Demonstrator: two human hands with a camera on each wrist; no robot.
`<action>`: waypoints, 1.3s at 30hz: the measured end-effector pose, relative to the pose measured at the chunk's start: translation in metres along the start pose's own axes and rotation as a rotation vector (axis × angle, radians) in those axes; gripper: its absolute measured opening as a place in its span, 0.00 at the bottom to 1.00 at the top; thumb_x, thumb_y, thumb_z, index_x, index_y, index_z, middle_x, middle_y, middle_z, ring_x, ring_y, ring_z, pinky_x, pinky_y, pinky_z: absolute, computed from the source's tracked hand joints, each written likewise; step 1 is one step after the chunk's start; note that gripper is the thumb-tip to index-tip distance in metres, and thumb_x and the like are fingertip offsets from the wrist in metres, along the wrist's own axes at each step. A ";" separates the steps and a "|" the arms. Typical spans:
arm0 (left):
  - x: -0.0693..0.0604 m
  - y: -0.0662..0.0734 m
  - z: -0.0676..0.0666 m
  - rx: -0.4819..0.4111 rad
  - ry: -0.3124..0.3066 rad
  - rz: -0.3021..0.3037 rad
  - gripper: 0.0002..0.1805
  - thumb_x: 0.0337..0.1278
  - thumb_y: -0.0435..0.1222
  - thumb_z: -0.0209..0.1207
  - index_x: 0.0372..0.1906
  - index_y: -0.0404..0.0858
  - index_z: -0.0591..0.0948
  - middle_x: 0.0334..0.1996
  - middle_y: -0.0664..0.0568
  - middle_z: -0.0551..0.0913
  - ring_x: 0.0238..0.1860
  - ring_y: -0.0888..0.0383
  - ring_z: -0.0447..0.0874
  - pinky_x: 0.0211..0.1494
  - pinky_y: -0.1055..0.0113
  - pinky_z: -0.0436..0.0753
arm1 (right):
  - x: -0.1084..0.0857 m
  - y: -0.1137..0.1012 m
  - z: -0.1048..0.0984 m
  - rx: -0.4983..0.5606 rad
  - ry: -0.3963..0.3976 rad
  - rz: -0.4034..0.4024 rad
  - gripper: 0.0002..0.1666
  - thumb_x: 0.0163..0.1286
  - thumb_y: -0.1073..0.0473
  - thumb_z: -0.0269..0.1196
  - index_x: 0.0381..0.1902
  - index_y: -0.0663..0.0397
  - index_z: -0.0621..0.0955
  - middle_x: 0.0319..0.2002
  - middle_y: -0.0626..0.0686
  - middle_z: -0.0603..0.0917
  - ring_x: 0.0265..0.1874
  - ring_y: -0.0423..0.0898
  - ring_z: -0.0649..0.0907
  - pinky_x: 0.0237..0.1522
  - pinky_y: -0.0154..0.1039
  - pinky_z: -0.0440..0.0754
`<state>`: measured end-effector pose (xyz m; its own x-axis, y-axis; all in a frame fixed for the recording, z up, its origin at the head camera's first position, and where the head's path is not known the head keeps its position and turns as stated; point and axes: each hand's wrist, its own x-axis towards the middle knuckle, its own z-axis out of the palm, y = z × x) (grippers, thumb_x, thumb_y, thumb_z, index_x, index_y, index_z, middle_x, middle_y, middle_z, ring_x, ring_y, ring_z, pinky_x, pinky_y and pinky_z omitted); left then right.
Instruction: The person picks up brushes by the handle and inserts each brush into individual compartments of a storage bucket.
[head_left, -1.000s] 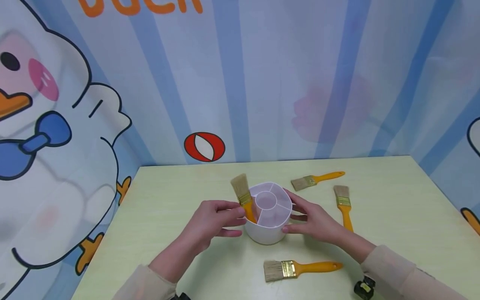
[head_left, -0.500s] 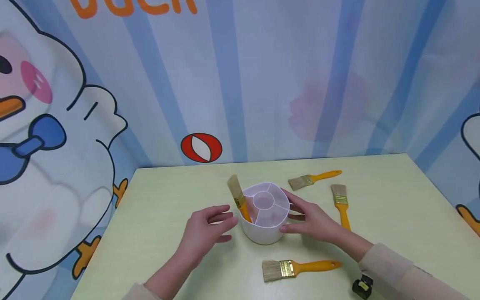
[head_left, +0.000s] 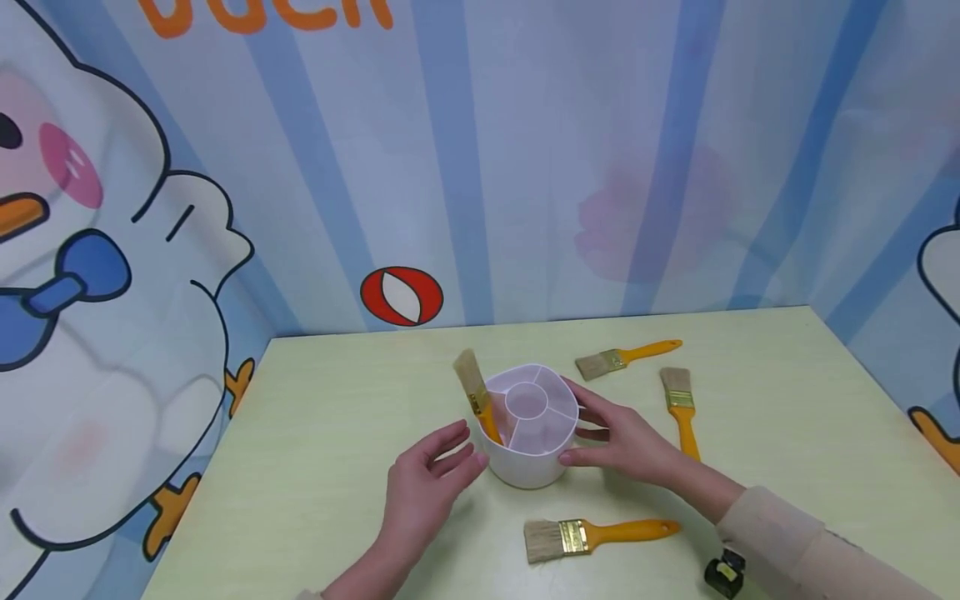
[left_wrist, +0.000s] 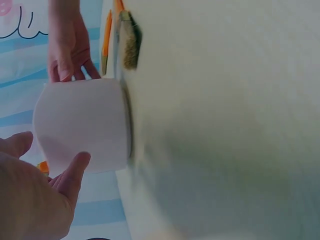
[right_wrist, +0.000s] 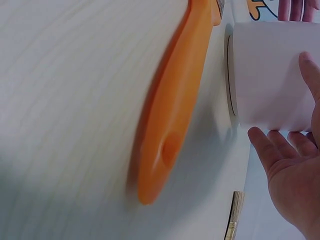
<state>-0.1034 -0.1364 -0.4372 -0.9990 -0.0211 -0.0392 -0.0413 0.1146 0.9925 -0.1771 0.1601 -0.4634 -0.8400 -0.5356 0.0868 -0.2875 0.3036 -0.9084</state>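
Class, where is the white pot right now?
Low in the head view, just right of centre, the pot stands on the table between the left hand and right hand.

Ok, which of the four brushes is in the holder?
The leaning brush, bristles up in the left side of the white holder; the near brush, far brush and rightmost brush lie on the table.

In the head view, a row of orange lettering stands on the blue-striped backdrop in front of me, toward the upper left. The upper border cuts through the characters, so that I see only their lower parts; I read them most nearly as "DUCK", the first letter being uncertain.
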 end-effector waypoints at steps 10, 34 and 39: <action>0.002 -0.019 0.010 0.017 0.008 0.084 0.34 0.60 0.33 0.77 0.71 0.34 0.80 0.70 0.40 0.81 0.68 0.40 0.82 0.58 0.61 0.90 | -0.001 -0.001 -0.001 -0.011 0.007 -0.009 0.61 0.65 0.55 0.79 0.87 0.51 0.57 0.81 0.62 0.66 0.74 0.66 0.75 0.65 0.51 0.84; 0.008 -0.024 0.025 0.032 0.043 0.139 0.37 0.59 0.35 0.78 0.73 0.36 0.79 0.68 0.41 0.82 0.68 0.42 0.83 0.59 0.59 0.89 | -0.003 -0.001 -0.001 -0.037 0.018 0.008 0.60 0.66 0.54 0.79 0.87 0.49 0.58 0.81 0.61 0.67 0.73 0.65 0.76 0.66 0.50 0.84; 0.008 -0.024 0.026 0.026 0.048 0.155 0.37 0.59 0.34 0.78 0.73 0.35 0.78 0.68 0.40 0.83 0.67 0.42 0.83 0.58 0.59 0.90 | -0.009 -0.001 -0.007 -0.110 0.006 0.031 0.60 0.65 0.51 0.79 0.86 0.51 0.59 0.83 0.60 0.64 0.75 0.64 0.74 0.67 0.50 0.82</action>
<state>-0.1111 -0.1136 -0.4646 -0.9915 -0.0485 0.1206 0.1124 0.1459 0.9829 -0.1720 0.1700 -0.4605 -0.8517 -0.5204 0.0619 -0.3099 0.4048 -0.8603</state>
